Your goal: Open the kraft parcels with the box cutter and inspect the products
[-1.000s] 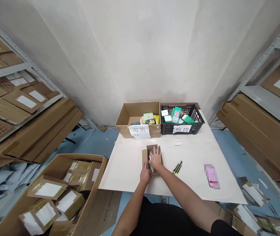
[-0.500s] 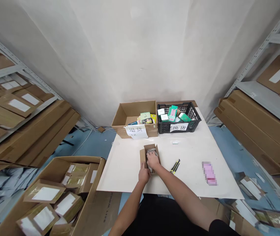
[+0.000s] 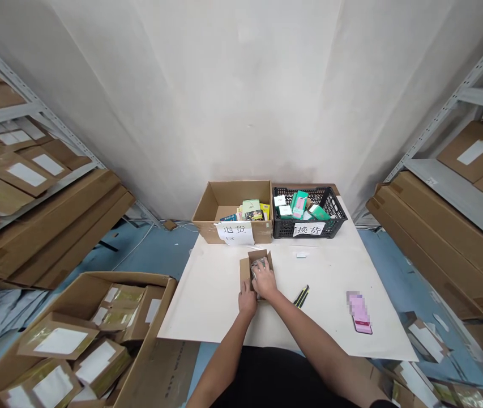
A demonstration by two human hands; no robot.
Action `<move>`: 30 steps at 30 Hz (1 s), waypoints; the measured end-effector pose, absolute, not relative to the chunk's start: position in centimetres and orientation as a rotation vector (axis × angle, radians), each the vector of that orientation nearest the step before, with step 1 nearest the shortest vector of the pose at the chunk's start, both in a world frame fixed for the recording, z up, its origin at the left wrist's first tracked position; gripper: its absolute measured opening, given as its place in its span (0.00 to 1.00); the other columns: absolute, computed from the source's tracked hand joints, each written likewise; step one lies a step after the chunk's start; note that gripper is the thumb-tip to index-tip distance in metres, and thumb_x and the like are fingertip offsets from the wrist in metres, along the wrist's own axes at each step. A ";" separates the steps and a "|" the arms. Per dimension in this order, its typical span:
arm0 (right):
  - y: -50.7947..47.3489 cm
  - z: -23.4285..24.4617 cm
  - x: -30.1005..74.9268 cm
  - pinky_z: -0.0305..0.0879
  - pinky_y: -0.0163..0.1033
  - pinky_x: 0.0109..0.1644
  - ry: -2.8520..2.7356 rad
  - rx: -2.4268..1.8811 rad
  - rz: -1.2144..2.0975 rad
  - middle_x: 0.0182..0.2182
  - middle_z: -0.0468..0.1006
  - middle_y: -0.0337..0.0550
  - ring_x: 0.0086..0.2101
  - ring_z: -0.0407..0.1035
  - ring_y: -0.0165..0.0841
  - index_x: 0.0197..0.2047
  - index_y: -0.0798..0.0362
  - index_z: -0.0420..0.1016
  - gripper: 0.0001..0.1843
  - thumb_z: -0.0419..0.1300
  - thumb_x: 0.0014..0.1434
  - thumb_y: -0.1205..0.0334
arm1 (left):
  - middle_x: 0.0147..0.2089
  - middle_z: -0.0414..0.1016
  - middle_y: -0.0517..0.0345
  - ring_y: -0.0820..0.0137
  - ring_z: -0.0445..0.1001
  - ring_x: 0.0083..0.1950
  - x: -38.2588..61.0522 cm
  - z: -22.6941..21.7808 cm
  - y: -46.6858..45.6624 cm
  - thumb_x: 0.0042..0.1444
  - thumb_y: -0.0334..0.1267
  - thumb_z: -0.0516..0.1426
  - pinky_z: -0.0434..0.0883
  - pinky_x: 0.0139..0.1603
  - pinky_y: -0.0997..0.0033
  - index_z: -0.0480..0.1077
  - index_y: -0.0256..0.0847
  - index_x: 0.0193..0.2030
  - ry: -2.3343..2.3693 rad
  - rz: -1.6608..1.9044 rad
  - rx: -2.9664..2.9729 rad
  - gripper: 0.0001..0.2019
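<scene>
A small open cardboard box (image 3: 244, 268) stands on the white table, flaps up. My left hand (image 3: 247, 299) grips its near left side, thumb and fingers at the edge. My right hand (image 3: 264, 279) reaches into the box from above, its fingers closed on a greyish plastic-wrapped item (image 3: 259, 263). Most of that item is hidden by the hand and the box walls. Right of the box lies a yellow and black utility knife (image 3: 302, 296).
Behind stand a large cardboard box (image 3: 205, 231) with small packs and a black crate (image 3: 338, 225) with green and white boxes, both labelled. A phone (image 3: 360, 313) lies at right. A big carton (image 3: 169, 292) of parcels stands at left; shelves flank both sides.
The view has shifted slightly, so the table sits lower. My right hand has moved a little inside the box, still on the wrapped item. My left hand stays at the box's near left side.
</scene>
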State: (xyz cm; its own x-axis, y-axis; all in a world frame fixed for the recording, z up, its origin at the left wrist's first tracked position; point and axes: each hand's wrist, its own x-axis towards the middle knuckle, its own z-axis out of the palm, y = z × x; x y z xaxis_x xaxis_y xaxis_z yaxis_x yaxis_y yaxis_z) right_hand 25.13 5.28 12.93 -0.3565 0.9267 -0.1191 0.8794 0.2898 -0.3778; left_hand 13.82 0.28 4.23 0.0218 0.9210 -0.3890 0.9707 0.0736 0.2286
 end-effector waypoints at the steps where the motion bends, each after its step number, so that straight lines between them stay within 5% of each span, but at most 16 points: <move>1: 5.5 13.7 25.2 0.63 0.53 0.66 -2.427 -1.687 0.576 0.74 0.58 0.49 0.75 0.39 0.52 0.69 0.50 0.69 0.29 0.55 0.65 0.63 | 0.81 0.51 0.44 0.48 0.45 0.81 13.9 4.0 0.4 0.61 0.33 0.57 0.66 0.69 0.50 0.62 0.45 0.76 1.960 -0.131 1.893 0.34; 7: 7.5 18.0 26.4 0.66 0.49 0.62 -2.437 -1.558 0.489 0.62 0.73 0.51 0.63 0.59 0.49 0.68 0.48 0.69 0.28 0.56 0.67 0.60 | 0.81 0.51 0.47 0.50 0.45 0.82 13.0 4.3 1.9 0.63 0.33 0.56 0.64 0.71 0.49 0.74 0.46 0.67 2.010 -0.135 1.908 0.25; 12: 9.9 19.9 29.1 0.64 0.48 0.63 -2.390 -1.498 0.379 0.61 0.73 0.48 0.60 0.60 0.48 0.71 0.45 0.67 0.29 0.55 0.69 0.58 | 0.82 0.50 0.49 0.51 0.42 0.83 9.4 6.0 3.0 0.61 0.31 0.55 0.66 0.69 0.48 0.79 0.45 0.59 2.076 -0.236 1.845 0.22; 19: 12.4 15.0 32.5 0.64 0.47 0.59 -2.321 -1.749 0.502 0.56 0.78 0.51 0.56 0.65 0.49 0.65 0.47 0.74 0.25 0.59 0.66 0.59 | 0.82 0.49 0.58 0.49 0.40 0.83 2.1 6.9 1.4 0.59 0.31 0.59 0.64 0.70 0.51 0.82 0.44 0.43 2.097 -0.323 1.837 0.10; 24: 11.5 8.6 31.5 0.68 0.46 0.56 -2.284 -1.955 0.812 0.55 0.80 0.53 0.57 0.70 0.49 0.62 0.50 0.77 0.27 0.65 0.61 0.54 | 0.82 0.49 0.55 0.46 0.40 0.83 -0.2 7.2 0.0 0.57 0.32 0.62 0.66 0.68 0.51 0.81 0.43 0.43 2.107 -0.350 1.836 0.09; 27: 11.0 6.6 32.3 0.66 0.48 0.62 -2.157 -1.850 0.901 0.62 0.75 0.54 0.62 0.67 0.49 0.68 0.50 0.71 0.39 0.71 0.56 0.48 | 0.82 0.51 0.55 0.48 0.42 0.82 -0.2 7.7 -0.5 0.55 0.31 0.61 0.68 0.68 0.51 0.80 0.46 0.51 2.098 -0.294 1.813 0.16; 30: 10.5 5.6 33.8 0.65 0.47 0.65 -2.172 -1.586 1.052 0.68 0.70 0.52 0.64 0.67 0.48 0.73 0.47 0.65 0.53 0.77 0.46 0.55 | 0.79 0.56 0.54 0.51 0.47 0.81 1.0 8.5 -0.4 0.57 0.32 0.60 0.63 0.73 0.52 0.74 0.48 0.63 2.135 -0.113 1.846 0.26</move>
